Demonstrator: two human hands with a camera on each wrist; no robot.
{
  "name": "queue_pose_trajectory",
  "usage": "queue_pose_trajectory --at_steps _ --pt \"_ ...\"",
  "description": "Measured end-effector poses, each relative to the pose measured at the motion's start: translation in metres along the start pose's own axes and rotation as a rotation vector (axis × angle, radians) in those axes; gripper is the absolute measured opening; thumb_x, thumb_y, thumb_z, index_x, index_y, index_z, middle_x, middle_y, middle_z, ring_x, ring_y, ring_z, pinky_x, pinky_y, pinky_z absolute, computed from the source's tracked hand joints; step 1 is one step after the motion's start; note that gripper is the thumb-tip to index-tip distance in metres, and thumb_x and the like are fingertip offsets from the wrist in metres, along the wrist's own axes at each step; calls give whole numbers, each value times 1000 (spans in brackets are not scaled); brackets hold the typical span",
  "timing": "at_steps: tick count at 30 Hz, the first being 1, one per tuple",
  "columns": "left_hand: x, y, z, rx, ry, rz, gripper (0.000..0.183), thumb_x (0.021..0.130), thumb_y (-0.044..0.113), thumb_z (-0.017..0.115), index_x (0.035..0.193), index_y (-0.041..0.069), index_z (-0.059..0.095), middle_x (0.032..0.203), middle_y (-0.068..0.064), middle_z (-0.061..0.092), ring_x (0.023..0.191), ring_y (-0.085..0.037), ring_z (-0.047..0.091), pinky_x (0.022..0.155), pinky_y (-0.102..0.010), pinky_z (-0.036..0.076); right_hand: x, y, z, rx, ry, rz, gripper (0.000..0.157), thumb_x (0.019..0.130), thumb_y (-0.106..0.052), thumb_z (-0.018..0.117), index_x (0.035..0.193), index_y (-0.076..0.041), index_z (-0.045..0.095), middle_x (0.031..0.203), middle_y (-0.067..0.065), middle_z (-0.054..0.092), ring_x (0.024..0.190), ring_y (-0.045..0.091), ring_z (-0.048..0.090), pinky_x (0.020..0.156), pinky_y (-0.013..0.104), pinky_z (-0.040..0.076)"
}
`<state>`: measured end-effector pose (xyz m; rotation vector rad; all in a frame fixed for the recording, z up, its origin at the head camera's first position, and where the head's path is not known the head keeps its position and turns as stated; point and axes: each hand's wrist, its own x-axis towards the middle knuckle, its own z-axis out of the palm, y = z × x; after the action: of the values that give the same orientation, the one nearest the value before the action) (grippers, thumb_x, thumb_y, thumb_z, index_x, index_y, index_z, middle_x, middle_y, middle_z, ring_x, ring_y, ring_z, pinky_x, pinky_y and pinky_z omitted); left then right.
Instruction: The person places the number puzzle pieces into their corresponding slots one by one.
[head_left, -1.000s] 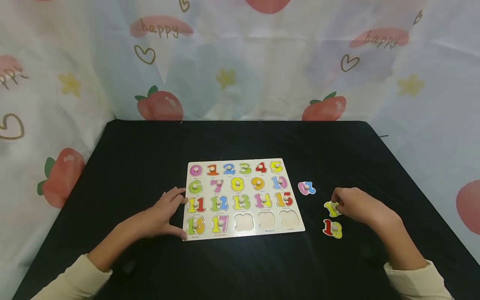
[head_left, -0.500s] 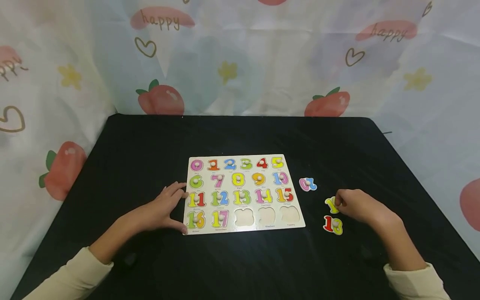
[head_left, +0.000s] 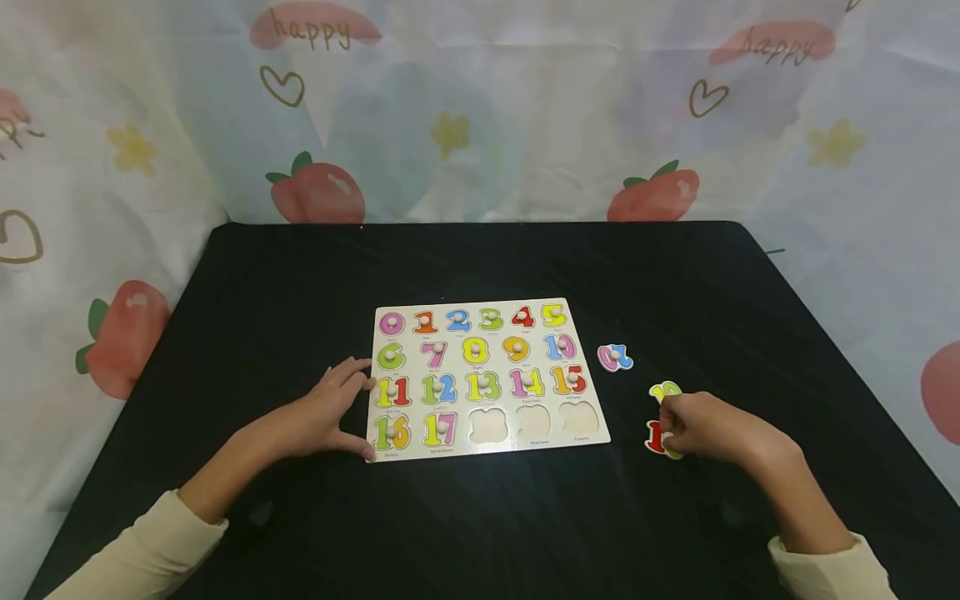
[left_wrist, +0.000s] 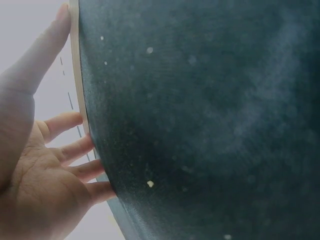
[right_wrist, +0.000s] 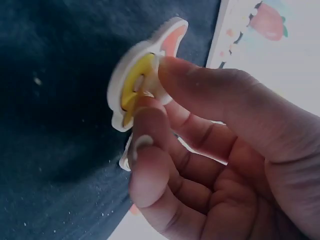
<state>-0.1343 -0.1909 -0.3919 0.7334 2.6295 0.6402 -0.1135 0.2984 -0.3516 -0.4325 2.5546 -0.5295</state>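
Note:
A white puzzle board (head_left: 512, 425) holds knobbed number pieces from 0 to 17, with three bare recesses in its bottom row. My left hand (head_left: 327, 415) steadies the board's left side, straight fingers and thumb touching its edge; the left wrist view shows them along the board edge (left_wrist: 76, 65). With thumb and index finger, my right hand (head_left: 708, 429) pinches the knob of the red and yellow-green 18 piece (head_left: 655, 437). The right wrist view shows that puzzle piece (right_wrist: 131, 82) tilted at the fingertips. Just behind, the green-yellow 19 piece (head_left: 664, 389) is partly hidden by the hand.
A pink and blue 20 piece (head_left: 615, 357) lies upside down right of the board. All rest on a black table (head_left: 480, 525), backed and flanked by a printed cloth (head_left: 480, 108).
My right hand has moved from the 19 piece down to the 18 piece and now pinches its knob. The left hand has stayed at the board. The head view has shifted slightly.

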Motion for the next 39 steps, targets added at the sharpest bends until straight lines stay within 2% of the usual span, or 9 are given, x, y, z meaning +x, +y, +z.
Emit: queue_pose_trajectory --at_steps 4,9,13,18,24,30,39 --pt "1 0 -1 2 -5 -4 92 63 54 81 130 4 42 149 -19 19 137 -40 10 105 -60 19 2 -6 -1 -18 12 -49 15 76 2 63 78 -10 53 68 -6 44 59 9 40 50 25 35" --pt "2 0 -2 1 -1 2 91 63 53 81 128 3 43 149 -20 19 137 -41 11 105 -60 18 9 -25 -5 -49 35 -130 10 80 -3 63 80 -11 56 65 -8 42 58 6 40 51 23 35" --pt "2 0 -2 -1 12 20 91 63 53 81 128 2 43 148 -21 20 137 -41 12 106 -60 16 18 -41 -6 -47 0 -124 7 84 -5 62 85 -11 57 66 -6 42 59 8 43 51 23 36" --pt "2 0 -1 -4 15 23 90 63 52 81 127 2 43 148 -20 20 136 -41 12 106 -60 15 29 -54 -2 -62 9 -131 11 84 -3 61 84 -12 56 65 -6 43 59 9 44 52 23 37" --pt "1 1 0 4 9 15 91 63 52 81 128 2 42 148 -21 20 135 -40 14 105 -59 19 41 -69 2 -67 0 -195 12 84 -4 64 83 -13 56 65 -6 44 59 8 45 53 23 39" --pt "1 1 1 -4 11 11 92 63 53 81 129 3 42 148 -20 19 136 -40 13 106 -60 16 53 -83 4 -85 -15 -237 12 85 -4 63 82 -13 55 64 -6 43 58 7 44 53 22 39" --pt "0 -1 1 -4 41 42 93 61 54 81 127 1 43 147 -22 23 135 -40 15 107 -59 12 72 -112 15 -136 -20 -357 15 85 -7 65 77 -15 54 63 -8 46 55 7 44 52 22 37"
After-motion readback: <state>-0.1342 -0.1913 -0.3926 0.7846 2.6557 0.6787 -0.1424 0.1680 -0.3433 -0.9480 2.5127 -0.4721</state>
